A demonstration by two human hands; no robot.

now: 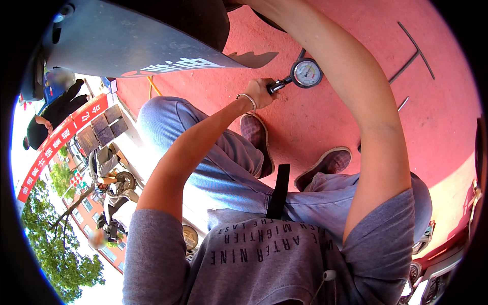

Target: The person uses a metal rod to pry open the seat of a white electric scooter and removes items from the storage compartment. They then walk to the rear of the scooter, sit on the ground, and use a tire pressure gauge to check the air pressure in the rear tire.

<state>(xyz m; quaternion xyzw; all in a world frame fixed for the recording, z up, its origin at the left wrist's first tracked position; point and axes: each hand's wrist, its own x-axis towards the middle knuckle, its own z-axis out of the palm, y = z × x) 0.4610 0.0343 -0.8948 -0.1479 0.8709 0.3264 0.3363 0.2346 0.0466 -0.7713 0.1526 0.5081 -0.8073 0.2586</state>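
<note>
My left hand (pixel 258 93) is closed on the black handle of an inflator with a round pressure gauge (pixel 306 72). A dark hose rises from the gauge behind my right forearm (pixel 345 66). That arm reaches up to the top edge, where its hand is hidden at the dark underside of a vehicle. The vehicle's grey body panel (pixel 112 40), with white lettering, hangs at the upper left, above the gauge's left side. I am squatting on a red floor (pixel 406 132), my shoes below the gauge.
A T-shaped metal tool (pixel 417 53) lies at the upper right. An orange hose (pixel 151 89) runs under the panel. Other people (pixel 51 117) and scooters (pixel 122 185) are at the left beside a red banner (pixel 66 131). More vehicle parts (pixel 427 279) stand at the lower right.
</note>
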